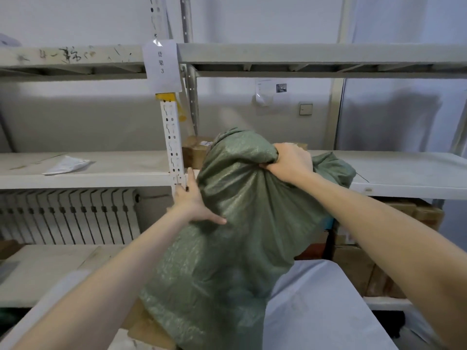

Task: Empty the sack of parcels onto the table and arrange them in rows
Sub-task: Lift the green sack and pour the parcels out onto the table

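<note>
Right hand (290,162) fists the top of the green woven sack (240,223) — tight grip. Left hand (194,202), lower down, lies flat against its side.

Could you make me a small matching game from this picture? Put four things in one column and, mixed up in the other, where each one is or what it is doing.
Things
1. left hand
2. right hand
3. paper sign
4. white mailer bag

Places or states
A. lies flat on the middle shelf, left of the post
B. has bunched fabric at the top of the green sack in its grip
C. is stuck high on the shelf post
D. presses against the sack's side with straight fingers

Pairs: 1-D, 2-B, 3-C, 4-A
</note>
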A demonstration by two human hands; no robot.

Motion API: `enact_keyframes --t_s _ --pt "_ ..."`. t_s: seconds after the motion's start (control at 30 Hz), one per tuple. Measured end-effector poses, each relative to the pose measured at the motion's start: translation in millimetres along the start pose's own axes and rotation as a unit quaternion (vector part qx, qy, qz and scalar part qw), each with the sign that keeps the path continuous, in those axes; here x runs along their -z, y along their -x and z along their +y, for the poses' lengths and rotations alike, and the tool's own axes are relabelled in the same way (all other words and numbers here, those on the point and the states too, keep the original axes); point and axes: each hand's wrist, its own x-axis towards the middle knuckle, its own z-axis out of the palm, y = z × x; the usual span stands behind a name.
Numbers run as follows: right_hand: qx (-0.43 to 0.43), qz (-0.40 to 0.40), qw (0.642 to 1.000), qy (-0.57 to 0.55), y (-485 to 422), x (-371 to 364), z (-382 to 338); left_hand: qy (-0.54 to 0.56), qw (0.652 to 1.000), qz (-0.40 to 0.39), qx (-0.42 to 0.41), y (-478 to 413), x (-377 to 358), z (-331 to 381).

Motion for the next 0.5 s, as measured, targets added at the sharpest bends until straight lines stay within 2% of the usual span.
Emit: enact_keyframes --t_s 0.13,0.23,0.37,0.43,0.5 --pt "-0.001 0.052 0.998 -0.018 -5.5 12.3 -43.7 0.039 0.997 -0.032 0.064 17.6 -37.5 -48.4" --pt "0.078 0.092 0.992 -0.021 -3.1 26.8 -83.3 0.136 0.988 0.043 0.060 24.4 -55.0 -49.2" --pt "0.179 0.162 0.970 -0.029 0.6 37.7 -120.0 0.291 0.941 0.167 0.041 16.2 -52.6 -48.5" --pt "0.206 0.188 0.959 -0.040 -0.8 37.6 -124.2 0.314 0.933 0.170 0.033 8.7 -45.3 -48.1" --pt "0.202 0.214 0.954 -0.050 -3.7 36.8 -120.9 0.319 0.938 0.133 0.020 0.9 -39.1 -44.5"
